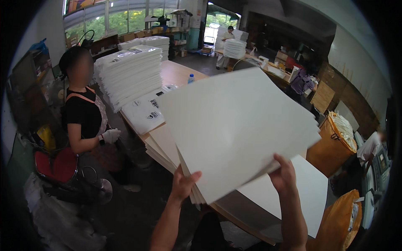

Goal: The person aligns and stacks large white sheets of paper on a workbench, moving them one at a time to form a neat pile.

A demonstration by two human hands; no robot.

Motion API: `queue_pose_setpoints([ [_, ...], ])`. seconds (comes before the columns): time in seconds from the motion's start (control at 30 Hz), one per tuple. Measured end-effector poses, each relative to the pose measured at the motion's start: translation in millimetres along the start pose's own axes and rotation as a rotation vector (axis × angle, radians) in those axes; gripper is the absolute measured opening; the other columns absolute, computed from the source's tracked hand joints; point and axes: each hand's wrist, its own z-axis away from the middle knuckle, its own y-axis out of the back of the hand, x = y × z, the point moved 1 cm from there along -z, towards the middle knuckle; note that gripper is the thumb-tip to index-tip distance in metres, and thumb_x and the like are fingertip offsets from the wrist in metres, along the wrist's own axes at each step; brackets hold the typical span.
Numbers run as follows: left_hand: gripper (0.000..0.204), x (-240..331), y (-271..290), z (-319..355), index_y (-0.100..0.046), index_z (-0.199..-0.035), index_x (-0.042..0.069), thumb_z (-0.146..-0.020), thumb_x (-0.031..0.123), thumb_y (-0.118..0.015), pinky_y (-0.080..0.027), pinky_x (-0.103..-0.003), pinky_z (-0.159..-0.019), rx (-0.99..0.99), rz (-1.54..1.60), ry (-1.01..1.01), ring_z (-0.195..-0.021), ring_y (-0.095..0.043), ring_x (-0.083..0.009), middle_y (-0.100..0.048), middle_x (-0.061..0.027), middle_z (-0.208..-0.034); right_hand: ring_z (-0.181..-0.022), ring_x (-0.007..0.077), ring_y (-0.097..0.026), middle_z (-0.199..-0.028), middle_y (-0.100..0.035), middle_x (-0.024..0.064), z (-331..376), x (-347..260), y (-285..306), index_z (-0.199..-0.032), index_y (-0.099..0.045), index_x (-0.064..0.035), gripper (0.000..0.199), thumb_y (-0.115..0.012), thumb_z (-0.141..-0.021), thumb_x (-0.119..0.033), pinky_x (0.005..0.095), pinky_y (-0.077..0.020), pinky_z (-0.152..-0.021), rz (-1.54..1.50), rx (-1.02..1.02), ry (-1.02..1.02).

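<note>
A stack of large white sheets [234, 129] is held up and tilted in front of me, its layered edges slightly fanned at the right and lower left. My left hand [183, 184] grips the near left corner, thumb on top. Along the near right edge, my right hand [284, 173] is closed on the same stack, its thumb over the top sheet. Beneath it on the table lie more white sheets [289, 190], with another pile [161, 146] showing at the left. The fingers under the stack are hidden.
Tall piles of white packages [130, 73] stand on the table [180, 72], with a blue-capped bottle [191, 78] nearby. At left a co-worker in an apron and white glove [111, 136] stands by a red chair [56, 165]. Orange sacks [331, 144] stand at right; other people work farther off.
</note>
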Motion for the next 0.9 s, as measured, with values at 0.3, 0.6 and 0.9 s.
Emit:
queue_pose_setpoints([
  [0.3,0.067,-63.0,108.1,-69.8,-0.043,-0.152,-0.001,-0.094,0.021,-0.069,-0.053,-0.046,-0.103,0.255,0.154,0.015,-0.124,-0.062,-0.0321,-0.058,-0.0182,-0.138,-0.094,0.029,-0.065,-0.106,-0.065,0.016,-202.4,182.1,-80.1,-0.116,-0.06,0.004,0.038,-0.072,-0.08,0.005,0.0429,-0.0557,-0.078,-0.127,0.289,0.048],
  [0.6,0.049,-168.7,207.7,-57.0,-0.053,-0.14,-0.01,-0.104,0.022,-0.055,-0.048,-0.045,-0.111,0.315,0.132,0.401,-0.131,-0.06,-0.034,-0.061,-0.0209,-0.14,-0.132,0.0461,-0.056,-0.151,-0.044,0.0303,-200.2,344.2,-85.5,-0.152,-0.029,0.006,0.09,-0.077,-0.083,-0.027,0.0502,-0.0474,-0.113,0.6,0.903,-0.537],
  [0.9,0.059,-172.6,195.3,-71.2,-0.049,-0.151,0.001,-0.109,0.043,-0.053,-0.045,-0.05,-0.114,0.24,0.49,0.453,-0.135,-0.056,-0.0349,-0.058,-0.0155,-0.15,-0.098,0.0248,-0.067,-0.105,-0.07,0.0162,0.2,384.5,-22.2,-0.123,-0.063,-0.0004,0.039,-0.068,-0.103,-0.034,0.0391,-0.0548,-0.09,0.609,-0.238,0.069],
])
